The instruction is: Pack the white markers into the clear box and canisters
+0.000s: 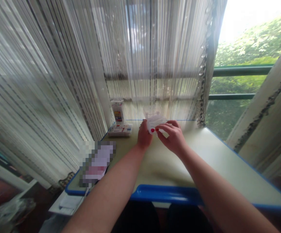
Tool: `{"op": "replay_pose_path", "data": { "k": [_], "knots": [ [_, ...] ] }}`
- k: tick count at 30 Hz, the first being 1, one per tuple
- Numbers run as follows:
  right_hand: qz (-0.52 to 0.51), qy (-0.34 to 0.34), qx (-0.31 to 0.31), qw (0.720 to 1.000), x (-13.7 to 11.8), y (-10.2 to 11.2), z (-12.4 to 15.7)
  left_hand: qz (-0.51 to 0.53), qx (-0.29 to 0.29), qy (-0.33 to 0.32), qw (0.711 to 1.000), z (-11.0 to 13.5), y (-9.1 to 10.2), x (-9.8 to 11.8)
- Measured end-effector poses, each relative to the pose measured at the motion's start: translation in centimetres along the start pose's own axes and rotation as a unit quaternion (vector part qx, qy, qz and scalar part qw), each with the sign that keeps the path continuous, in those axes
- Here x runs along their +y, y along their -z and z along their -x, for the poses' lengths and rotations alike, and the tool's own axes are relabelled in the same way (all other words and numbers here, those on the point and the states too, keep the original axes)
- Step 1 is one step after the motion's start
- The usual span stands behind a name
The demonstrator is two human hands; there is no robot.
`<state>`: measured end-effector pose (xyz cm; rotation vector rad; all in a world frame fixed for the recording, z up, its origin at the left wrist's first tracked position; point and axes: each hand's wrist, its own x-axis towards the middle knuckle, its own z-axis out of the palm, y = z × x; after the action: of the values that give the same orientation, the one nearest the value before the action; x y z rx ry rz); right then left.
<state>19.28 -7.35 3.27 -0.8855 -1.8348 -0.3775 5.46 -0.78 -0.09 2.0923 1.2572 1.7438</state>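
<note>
Above the desk, my left hand (145,135) is wrapped round the left side of a clear plastic case (155,122), whose see-through lid (152,111) is tilted up at the back. A small red piece (152,130) shows in the case's near left corner. My right hand (173,136) reaches over the case from the right, thumb and forefinger pinched at a tiny red-orange piece (157,129). What kind of piece it is cannot be made out at this size. The right fingers hide part of the case's right side.
On the desk (218,155) a flat clear box (120,130) lies at the back left, with an upright clear container (118,111) behind it. A blurred-out phone-like object (98,163) lies at the left edge. Striped curtains (155,58) hang behind; a blue tray edge (167,193) runs along the front.
</note>
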Motion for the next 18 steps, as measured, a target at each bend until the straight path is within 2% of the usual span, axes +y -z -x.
{"op": "replay_pose_path", "data": {
  "k": [7, 14, 16, 18],
  "knots": [
    [0.005, -0.007, 0.012, 1.0, 0.2, -0.1, 0.1, -0.006, -0.004, -0.003, 1.0, 0.0, -0.2, -0.3],
    [-0.005, -0.002, 0.027, 1.0, -0.1, 0.1, 0.2, 0.035, -0.001, 0.01, 0.999, 0.1, 0.0, 0.2],
    [-0.026, -0.003, 0.049, 0.998, 0.3, 0.2, 0.3, 0.035, 0.004, 0.012, 0.999, 0.0, 0.0, 0.3],
    [-0.035, -0.049, 0.096, 0.994, 1.3, -0.1, 0.5, 0.039, 0.018, 0.01, 0.999, -0.1, 0.0, 0.2]
  ]
}}
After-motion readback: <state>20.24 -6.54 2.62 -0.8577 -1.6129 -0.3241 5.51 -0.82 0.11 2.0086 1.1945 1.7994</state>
